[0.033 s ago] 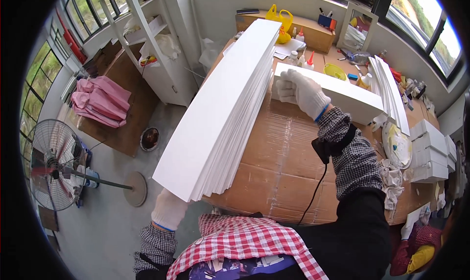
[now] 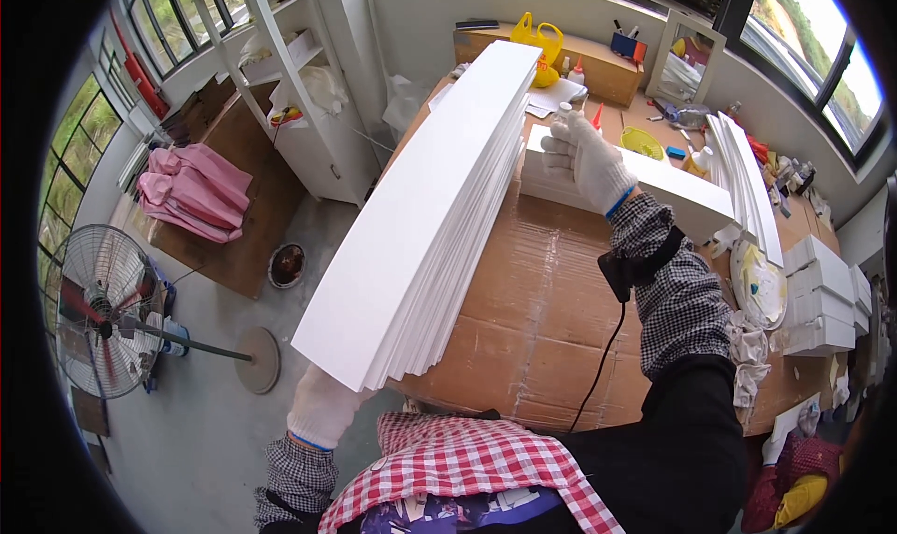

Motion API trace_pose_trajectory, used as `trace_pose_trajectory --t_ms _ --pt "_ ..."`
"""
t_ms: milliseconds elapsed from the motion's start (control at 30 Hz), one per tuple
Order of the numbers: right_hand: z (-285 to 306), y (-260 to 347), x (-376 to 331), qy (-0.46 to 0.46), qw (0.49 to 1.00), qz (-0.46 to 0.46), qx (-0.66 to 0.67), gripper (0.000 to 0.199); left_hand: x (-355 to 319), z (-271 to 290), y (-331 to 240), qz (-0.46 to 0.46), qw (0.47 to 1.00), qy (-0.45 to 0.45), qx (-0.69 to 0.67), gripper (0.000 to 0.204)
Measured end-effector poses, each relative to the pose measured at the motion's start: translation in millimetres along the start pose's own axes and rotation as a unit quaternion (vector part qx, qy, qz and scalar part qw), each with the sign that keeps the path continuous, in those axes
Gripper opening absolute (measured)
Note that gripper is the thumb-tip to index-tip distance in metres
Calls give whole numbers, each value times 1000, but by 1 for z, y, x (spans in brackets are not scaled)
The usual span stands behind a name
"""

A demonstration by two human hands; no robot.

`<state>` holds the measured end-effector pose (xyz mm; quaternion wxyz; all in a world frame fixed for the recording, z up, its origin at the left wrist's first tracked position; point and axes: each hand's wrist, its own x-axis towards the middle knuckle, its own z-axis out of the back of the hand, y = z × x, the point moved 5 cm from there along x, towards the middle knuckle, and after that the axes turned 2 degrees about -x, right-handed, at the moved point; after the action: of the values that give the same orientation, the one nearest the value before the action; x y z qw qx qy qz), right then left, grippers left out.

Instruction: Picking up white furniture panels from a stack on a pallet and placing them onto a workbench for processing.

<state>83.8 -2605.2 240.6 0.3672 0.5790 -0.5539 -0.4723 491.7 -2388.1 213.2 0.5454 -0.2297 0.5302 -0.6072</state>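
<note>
On the bench (image 2: 509, 300), the white board stack (image 2: 425, 193) runs from seven o'clock to twelve. At seven, the left hand (image 2: 322, 408) reaches under its near end (grip hidden, cannot tell); at two, the right hand (image 2: 594, 165) hangs raised, fingers half-curled, grip unclear.

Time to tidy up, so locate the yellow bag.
In the head view, top centre, the bag sits just right of the far end of the left white stack.

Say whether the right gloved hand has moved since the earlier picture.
Yes: up and rightward in view; the right gloved hand now partly hides the red-tipped squeeze bottle.
</note>
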Motion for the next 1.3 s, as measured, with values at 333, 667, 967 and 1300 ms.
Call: trace_pose_trajectory --t_ms 333,667,967,1300 --pt "-6 75 172 -84 968 43 -233 80 -22 -8 -31 26 879 -93 -467 110" --pt "-4 54 210 28 970 -12 -242 81 -25 -12 -40 30 869 -167 -465 107" --pt "-4 51 211 132 971 64 -191 78 -35 -12 -29 41 857 -231 -460 101" --pt "8 48 211 83 992 25 -90 91 -27 -20 -38 13 843 -213 -493 102"
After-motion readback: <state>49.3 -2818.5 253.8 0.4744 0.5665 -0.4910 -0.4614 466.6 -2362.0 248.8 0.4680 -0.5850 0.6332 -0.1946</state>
